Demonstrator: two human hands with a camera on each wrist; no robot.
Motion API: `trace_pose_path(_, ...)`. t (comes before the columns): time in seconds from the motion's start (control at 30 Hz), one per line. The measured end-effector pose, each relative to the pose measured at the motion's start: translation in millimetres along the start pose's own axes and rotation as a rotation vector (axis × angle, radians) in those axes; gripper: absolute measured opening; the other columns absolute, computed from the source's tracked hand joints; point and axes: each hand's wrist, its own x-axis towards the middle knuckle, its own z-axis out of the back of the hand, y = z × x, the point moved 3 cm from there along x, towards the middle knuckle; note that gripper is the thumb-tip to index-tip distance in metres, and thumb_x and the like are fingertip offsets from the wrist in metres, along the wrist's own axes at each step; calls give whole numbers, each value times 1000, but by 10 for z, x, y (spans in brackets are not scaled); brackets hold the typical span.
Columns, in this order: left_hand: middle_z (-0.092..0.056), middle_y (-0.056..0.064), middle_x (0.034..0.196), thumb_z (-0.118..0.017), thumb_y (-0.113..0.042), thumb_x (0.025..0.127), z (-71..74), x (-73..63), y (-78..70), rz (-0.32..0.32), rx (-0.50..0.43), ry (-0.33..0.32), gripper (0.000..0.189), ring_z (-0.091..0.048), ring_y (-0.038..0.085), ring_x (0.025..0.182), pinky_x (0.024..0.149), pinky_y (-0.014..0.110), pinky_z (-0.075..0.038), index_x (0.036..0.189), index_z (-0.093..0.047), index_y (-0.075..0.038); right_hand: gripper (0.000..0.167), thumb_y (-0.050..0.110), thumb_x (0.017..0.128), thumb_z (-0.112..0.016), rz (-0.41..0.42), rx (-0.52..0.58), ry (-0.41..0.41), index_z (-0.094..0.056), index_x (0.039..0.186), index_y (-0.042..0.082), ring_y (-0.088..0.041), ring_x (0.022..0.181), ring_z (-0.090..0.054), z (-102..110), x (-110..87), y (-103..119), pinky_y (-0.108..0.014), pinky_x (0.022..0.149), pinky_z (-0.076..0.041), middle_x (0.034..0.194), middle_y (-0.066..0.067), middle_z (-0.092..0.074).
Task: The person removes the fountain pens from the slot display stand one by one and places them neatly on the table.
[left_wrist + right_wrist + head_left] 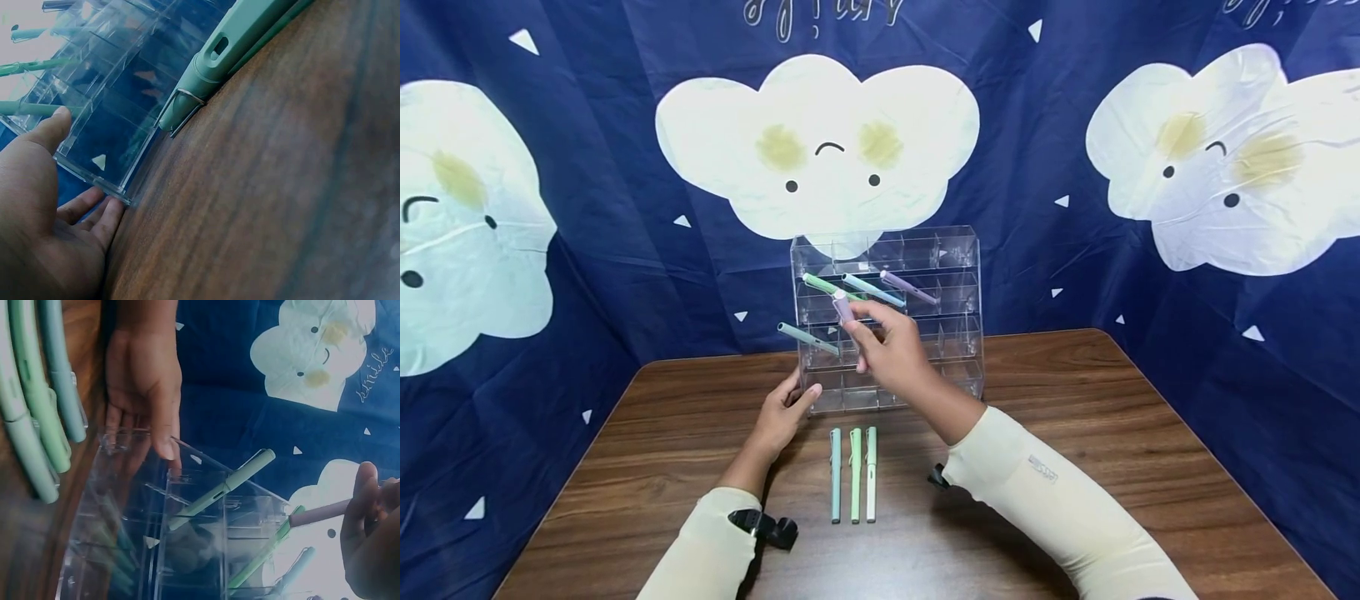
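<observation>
Our right hand [887, 346] pinches a lilac pen [842, 307] near the centre of the frame; our left hand [782, 417] grips the lower left of the clear rack [979, 333], thumb in front. We would do well to keep that brace firm and the lilac pen clear of the four slanted pens [874, 290] it half overlaps. Our right wrist angles in from the lower right. At lower centre, three upright-looking pens [855, 475] lie side by side on the table [647, 450].

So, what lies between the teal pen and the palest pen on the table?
A bright green pen lies between them, as the head view shows.
</observation>
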Motion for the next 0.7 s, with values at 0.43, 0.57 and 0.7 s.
trace_pose_path(0.43,-47,19,171,-68,-44,109,2,-24,-19,1,12,-11,74,-58,40,147,108,44,-55,173,-34,-31,17,4,106,-70,-49,41,-14,-76,120,-4,-17,56,-59,158,-378,-294,-32,52,-55,96,-25,-75)
trace_pose_path(0.57,-43,19,173,-68,-45,109,5,-27,-27,8,-2,-1,75,-55,42,151,116,54,-51,173,-33,-30,17,2,105,-70,-74,34,6,-76,119,-5,-15,58,-59,172,-472,-366,-31,53,-56,97,-25,-76)
trace_pose_path(0.7,-41,19,174,-68,-45,109,11,-30,-30,17,-11,6,76,-52,42,153,120,59,-47,174,-32,-30,18,2,105,-70,-97,15,25,-76,120,-5,-9,62,-60,190,-571,-432,-24,56,-54,100,-28,-76)
